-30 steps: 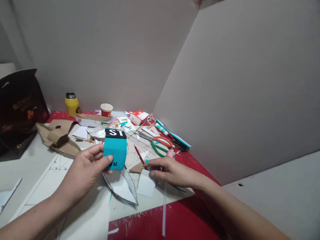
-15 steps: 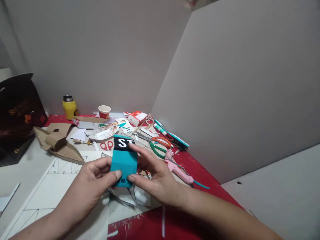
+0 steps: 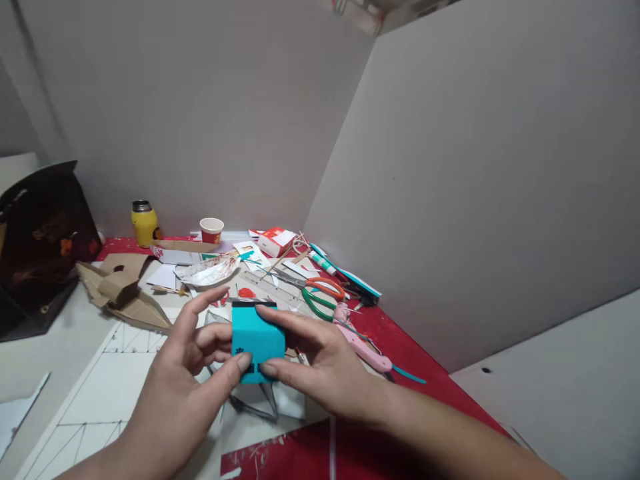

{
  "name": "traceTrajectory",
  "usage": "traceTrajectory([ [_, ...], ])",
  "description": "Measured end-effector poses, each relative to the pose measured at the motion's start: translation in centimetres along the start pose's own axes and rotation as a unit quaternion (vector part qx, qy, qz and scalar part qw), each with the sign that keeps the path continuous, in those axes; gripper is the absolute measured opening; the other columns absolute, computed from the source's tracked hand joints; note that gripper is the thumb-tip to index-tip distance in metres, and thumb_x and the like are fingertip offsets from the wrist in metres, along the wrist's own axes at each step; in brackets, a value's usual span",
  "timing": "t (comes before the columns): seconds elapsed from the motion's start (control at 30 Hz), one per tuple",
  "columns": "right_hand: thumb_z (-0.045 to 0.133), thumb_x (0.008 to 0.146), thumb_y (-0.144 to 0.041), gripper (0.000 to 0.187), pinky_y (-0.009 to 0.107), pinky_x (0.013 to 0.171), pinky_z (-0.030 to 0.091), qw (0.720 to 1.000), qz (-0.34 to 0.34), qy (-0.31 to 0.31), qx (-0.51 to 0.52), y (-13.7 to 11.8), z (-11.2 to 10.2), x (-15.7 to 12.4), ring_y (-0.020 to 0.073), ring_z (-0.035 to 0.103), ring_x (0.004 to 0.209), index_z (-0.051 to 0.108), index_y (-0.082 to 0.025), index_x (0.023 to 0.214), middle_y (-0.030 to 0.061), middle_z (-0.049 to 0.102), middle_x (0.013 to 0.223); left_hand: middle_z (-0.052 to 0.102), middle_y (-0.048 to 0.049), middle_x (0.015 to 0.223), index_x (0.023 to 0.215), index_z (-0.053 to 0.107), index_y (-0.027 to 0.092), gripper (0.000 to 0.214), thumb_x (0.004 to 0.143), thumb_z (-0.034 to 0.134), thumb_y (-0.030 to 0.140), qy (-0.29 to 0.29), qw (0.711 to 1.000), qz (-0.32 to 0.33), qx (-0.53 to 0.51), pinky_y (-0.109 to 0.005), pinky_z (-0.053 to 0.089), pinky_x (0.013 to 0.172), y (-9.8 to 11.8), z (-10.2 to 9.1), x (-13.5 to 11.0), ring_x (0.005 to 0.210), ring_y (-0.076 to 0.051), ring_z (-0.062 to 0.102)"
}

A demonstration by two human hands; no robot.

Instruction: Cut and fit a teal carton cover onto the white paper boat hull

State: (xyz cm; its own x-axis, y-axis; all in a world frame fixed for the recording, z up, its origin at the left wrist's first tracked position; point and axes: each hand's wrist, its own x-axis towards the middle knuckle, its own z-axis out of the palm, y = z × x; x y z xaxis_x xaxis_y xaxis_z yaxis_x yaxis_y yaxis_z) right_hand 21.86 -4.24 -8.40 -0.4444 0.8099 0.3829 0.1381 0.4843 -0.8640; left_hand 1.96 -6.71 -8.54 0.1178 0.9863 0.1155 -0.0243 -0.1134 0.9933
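Between my two hands is a piece of teal card with a black band along its far edge and dark printed characters near the thumbs. The card bends near its far end. My left hand pinches its left side with the thumb on top, index finger lifted away. My right hand grips the right side, thumb on the near edge and a fingertip at the black band. Beneath the card, a grey strip-like frame lies on the paper, partly hidden. Past my right hand are scissors with orange and green handles.
A pink glue gun lies right of my hands. Cardboard pieces, a foil-like boat shape, a red cup and a yellow bottle stand or lie farther back. A dark bag is at left. Grey panels border the table.
The card's far end has been bent down, so the white letters no longer show and only a thin black band remains visible. My left index finger has lifted. The view has shifted slightly.
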Motion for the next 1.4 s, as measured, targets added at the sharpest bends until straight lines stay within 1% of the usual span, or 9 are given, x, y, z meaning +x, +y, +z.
traceTrajectory([
  [0.13,0.074,0.079,-0.016,0.052,0.032,0.08,0.056,0.998,-0.029,-0.003,-0.055,-0.6,0.1,0.0,0.02,0.067,0.096,0.061,-0.017,0.129,0.0107,0.07,0.112,0.07,0.0002,0.106,0.126,0.055,0.034,0.048,0.08,0.069,0.026,0.007,0.993,0.06,0.105,-0.023,0.055,0.079,-0.1,0.0,-0.5,0.09,-0.016,0.067],
  [0.27,0.073,0.079,-0.014,0.046,0.032,0.077,0.055,0.995,-0.029,0.001,-0.094,-0.8,0.2,-0.1,0.0191,0.068,0.09,0.064,-0.014,0.124,0.0107,0.072,0.107,0.073,0.0007,0.099,0.109,0.067,0.03,0.031,0.079,0.068,0.025,0.015,0.983,0.089,0.159,-0.022,0.056,0.073,-0.2,-0.1,-0.4,0.082,-0.015,0.067],
  [0.7,0.074,0.08,-0.017,0.029,0.031,0.073,0.051,0.999,0.01,0.013,-0.036,-1.6,0.7,0.5,0.0157,0.062,0.081,0.072,-0.029,0.107,0.001,0.069,0.09,0.077,-0.0005,0.088,0.094,0.074,0.025,0.018,0.076,0.072,0.025,0.014,0.994,0.028,0.104,-0.026,0.056,0.071,1.6,-0.1,-0.5,0.077,-0.019,0.07],
  [0.87,0.079,0.076,-0.021,0.035,0.038,0.095,0.046,0.994,-0.055,0.043,-0.079,-1.8,0.6,1.1,0.0198,0.056,0.108,0.071,-0.029,0.11,0.0049,0.059,0.112,0.076,-0.0012,0.083,0.093,0.073,0.023,0.019,0.074,0.074,0.028,0.024,0.998,0.005,0.066,-0.025,0.056,0.068,2.3,-0.2,-0.5,0.075,-0.019,0.069],
  [0.97,0.076,0.079,-0.021,0.028,0.036,0.093,0.048,0.995,-0.077,0.029,-0.059,-2.2,0.6,1.5,0.0192,0.061,0.103,0.071,-0.027,0.106,0.0037,0.067,0.106,0.076,-0.001,0.087,0.094,0.074,0.025,0.017,0.077,0.072,0.029,0.026,0.995,0.033,0.089,-0.026,0.055,0.069,2.6,-0.5,-0.6,0.076,-0.019,0.069],
  [1.13,0.073,0.082,-0.024,0.007,0.028,0.074,0.049,0.999,-0.02,0.001,-0.042,-3.1,0.4,1.9,0.0152,0.062,0.078,0.074,-0.021,0.087,0.0003,0.07,0.083,0.073,-0.0019,0.079,0.094,0.077,0.027,0.017,0.079,0.07,0.031,0.035,0.942,0.182,0.281,-0.028,0.05,0.068,3.4,-1.5,-0.3,0.07,-0.019,0.064],
  [1.2,0.073,0.08,-0.024,0.005,0.027,0.071,0.048,0.999,0.013,-0.011,-0.037,-3.3,0.2,2.0,0.0143,0.06,0.075,0.075,-0.02,0.084,-0.0005,0.068,0.078,0.07,-0.0026,0.078,0.091,0.078,0.028,0.015,0.08,0.069,0.032,0.022,0.933,0.201,0.299,-0.029,0.049,0.069,3.9,-2.0,-0.1,0.075,-0.02,0.063],
  [1.3,0.075,0.077,-0.027,0.009,0.025,0.066,0.047,0.998,0.065,-0.026,0.001,-3.3,0.1,1.9,0.0128,0.058,0.069,0.076,-0.019,0.082,-0.0015,0.067,0.072,0.07,-0.0023,0.083,0.091,0.078,0.028,0.017,0.085,0.063,0.035,-0.052,0.96,0.136,0.24,-0.027,0.049,0.072,4.4,-2.2,0.1,0.081,-0.02,0.063],
  [1.4,0.08,0.071,-0.036,0.019,0.025,0.062,0.049,0.99,0.117,-0.028,0.079,-2.9,0.3,1.9,0.0122,0.058,0.064,0.076,-0.018,0.078,-0.0016,0.067,0.067,0.068,-0.0007,0.074,0.084,0.076,0.023,0.021,0.088,0.059,0.036,-0.089,0.974,0.072,0.196,-0.023,0.046,0.064,4.1,-2.1,0.1,0.071,-0.017,0.06],
])
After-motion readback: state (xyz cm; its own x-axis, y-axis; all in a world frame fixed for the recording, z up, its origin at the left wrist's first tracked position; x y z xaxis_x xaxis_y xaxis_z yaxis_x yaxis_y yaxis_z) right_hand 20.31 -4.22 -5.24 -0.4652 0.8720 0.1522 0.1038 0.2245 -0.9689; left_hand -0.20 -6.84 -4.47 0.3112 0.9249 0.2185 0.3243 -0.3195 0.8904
